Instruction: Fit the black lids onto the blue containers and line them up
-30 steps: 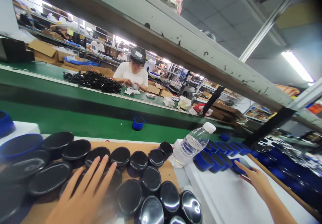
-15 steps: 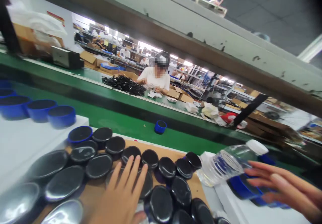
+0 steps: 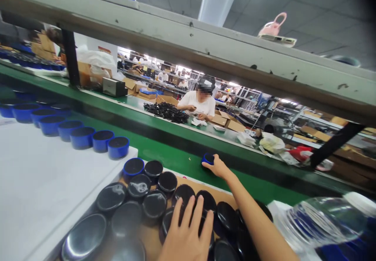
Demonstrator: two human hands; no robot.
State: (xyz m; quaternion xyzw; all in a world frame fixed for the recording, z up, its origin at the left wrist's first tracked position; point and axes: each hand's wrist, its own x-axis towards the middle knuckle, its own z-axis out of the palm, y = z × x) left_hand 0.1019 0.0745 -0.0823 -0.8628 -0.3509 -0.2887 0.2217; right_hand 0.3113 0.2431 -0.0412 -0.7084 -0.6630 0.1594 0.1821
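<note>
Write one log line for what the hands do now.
right hand: grips blue cup on green belt | left hand: flat on black lids

Grey steel shelf beam (image 3: 205, 53) crossing the upper frame; green conveyor belt (image 3: 164, 151) running diagonally mid-frame; grey panelled ceiling (image 3: 308, 2) upper right; cardboard boxes (image 3: 226, 122) at centre, beyond the belt.

Round black discs (image 3: 152, 206) look glossy, like smooth plastic, lying on matt brown cardboard (image 3: 147, 239). The small blue-walled cylindrical part (image 3: 208, 159) appears matt. The green conveyor belt (image 3: 164, 155) looks smooth; the clear plastic bottle (image 3: 320, 222) shines.
</note>
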